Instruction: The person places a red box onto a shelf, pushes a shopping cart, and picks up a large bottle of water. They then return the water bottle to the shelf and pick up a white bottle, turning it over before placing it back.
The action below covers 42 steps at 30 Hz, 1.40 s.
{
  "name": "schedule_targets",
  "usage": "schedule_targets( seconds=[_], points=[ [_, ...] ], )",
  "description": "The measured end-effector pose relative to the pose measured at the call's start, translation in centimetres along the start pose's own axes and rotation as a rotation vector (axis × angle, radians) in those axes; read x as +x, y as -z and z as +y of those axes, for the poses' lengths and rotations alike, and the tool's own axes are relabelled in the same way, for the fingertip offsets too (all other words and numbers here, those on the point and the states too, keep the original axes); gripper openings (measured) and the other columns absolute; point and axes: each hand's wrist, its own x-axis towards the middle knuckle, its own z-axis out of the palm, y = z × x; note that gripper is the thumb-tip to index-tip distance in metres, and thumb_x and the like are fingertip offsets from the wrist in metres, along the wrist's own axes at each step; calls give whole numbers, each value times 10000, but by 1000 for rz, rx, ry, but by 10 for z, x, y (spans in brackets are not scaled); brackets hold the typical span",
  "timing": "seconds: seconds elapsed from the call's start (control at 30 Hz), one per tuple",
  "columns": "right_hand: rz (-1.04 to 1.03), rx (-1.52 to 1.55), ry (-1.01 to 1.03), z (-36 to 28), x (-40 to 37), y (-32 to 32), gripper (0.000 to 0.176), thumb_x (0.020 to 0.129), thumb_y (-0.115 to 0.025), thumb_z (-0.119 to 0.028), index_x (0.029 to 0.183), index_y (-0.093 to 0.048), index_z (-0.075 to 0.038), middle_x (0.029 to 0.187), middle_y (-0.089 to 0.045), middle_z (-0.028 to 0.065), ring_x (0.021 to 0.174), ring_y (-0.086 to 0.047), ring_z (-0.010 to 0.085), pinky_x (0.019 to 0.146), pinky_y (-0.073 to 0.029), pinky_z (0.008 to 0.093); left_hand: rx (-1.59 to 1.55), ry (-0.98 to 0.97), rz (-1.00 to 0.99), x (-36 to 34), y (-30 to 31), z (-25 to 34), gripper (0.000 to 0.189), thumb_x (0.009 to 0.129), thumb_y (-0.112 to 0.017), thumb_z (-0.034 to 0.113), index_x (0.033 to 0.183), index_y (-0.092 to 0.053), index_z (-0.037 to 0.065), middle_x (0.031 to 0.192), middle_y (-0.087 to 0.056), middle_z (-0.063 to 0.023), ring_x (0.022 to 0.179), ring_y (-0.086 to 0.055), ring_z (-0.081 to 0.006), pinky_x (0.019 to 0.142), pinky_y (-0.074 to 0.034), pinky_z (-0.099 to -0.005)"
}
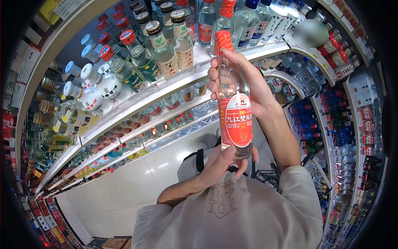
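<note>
A clear glass liquor bottle (235, 122) with a red label, white Chinese lettering and a red cap is held upright in front of my chest, label towards me. My right hand (245, 81) wraps round its neck and shoulder from the right, fingertips showing on the left side. Lower down, my left hand (222, 163) grips the base, with the thumb on the front and the fingers partly hidden under it. Behind the bottle's cap, another red-capped bottle (226, 12) stands on the shelf.
An upper shelf (159, 87) curves across in front, holding several green-label bottles (127, 74) and white round bottles (89, 97). More bottles fill the lower shelves and the right-hand shelves (311, 124). A dark basket (267, 177) shows below my right arm, above the tiled floor (141, 178).
</note>
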Motion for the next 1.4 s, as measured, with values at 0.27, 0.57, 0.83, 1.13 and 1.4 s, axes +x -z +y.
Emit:
schedule_targets(
  seconds=[0.27,0.57,0.83,1.13,1.4],
  points=[
    [-57,-74,40,0,-1,4,419,1051,-537,-450,1083,-632,-43,925,-691,104,790,-701,275,780,-618,424,16,-52,4,1,10,-9,728,1037,-452,610,1420,-431,-8,1030,-604,-124,606,-538,-100,573,-446,-253],
    [-139,-679,238,-19,-1,19,500,972,-593,-501,1051,-648,-11,1043,-663,102,1013,-638,206,918,-505,357,186,-115,178,-6,18,-19,615,999,-580,534,1219,-534,-38,951,-627,-100,611,-518,-81,560,-432,-249],
    [95,-902,379,-26,-10,7,464,994,-658,-486,988,-741,-29,970,-688,28,956,-623,104,889,-470,283,345,-329,287,-2,20,-18,516,967,-726,286,1330,-499,-1,1083,-647,-37,939,-621,-89,834,-506,-266],
    [94,-1037,334,-42,-8,-3,434,990,-665,-423,874,-746,-13,809,-686,-2,805,-611,66,757,-465,250,659,-386,391,0,19,-21,485,929,-774,271,1248,-518,10,919,-727,-55,740,-682,-104,670,-541,-283],
    [91,-1096,395,-40,-1,3,420,993,-635,-394,858,-750,-14,811,-693,0,777,-617,68,754,-471,254,724,-401,449,1,22,-19,468,920,-788,265,1215,-533,6,919,-763,-78,733,-725,-121,600,-543,-269]
  ],
)
